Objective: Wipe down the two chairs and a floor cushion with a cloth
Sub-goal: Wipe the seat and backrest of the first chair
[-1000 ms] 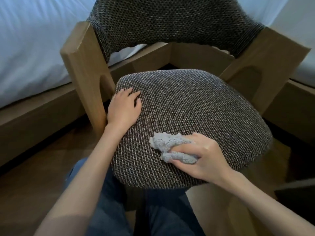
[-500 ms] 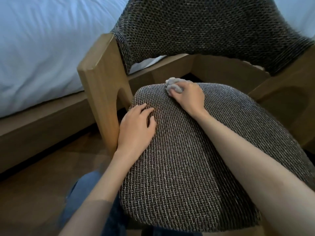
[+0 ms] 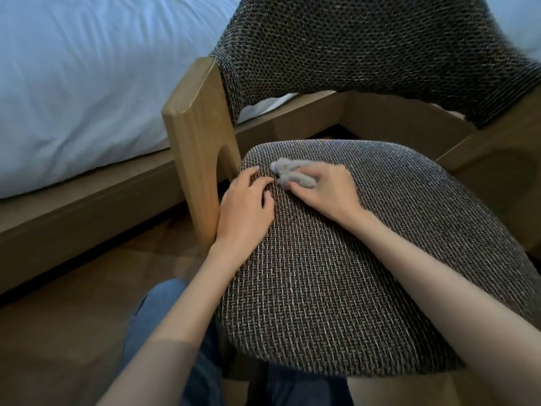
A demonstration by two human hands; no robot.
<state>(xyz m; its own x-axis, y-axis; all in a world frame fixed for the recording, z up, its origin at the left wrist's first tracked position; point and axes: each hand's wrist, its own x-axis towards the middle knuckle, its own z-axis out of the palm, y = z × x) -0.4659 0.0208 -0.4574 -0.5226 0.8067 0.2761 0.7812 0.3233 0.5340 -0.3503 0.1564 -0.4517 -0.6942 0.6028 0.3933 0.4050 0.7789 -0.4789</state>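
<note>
My right grip (image 3: pixel 322 186) is curled round the grey cloth (image 3: pixel 288 172), pressed onto the chair seat (image 3: pixel 336 273). My left grip (image 3: pixel 246 212) lies flat and relaxed just left of it, fingertips near the cloth. A wooden arm post (image 3: pixel 202 148) crowds the left grip's outer side. The backrest (image 3: pixel 366 54) is beyond both, and the bed (image 3: pixel 73 83) is further left.
</note>
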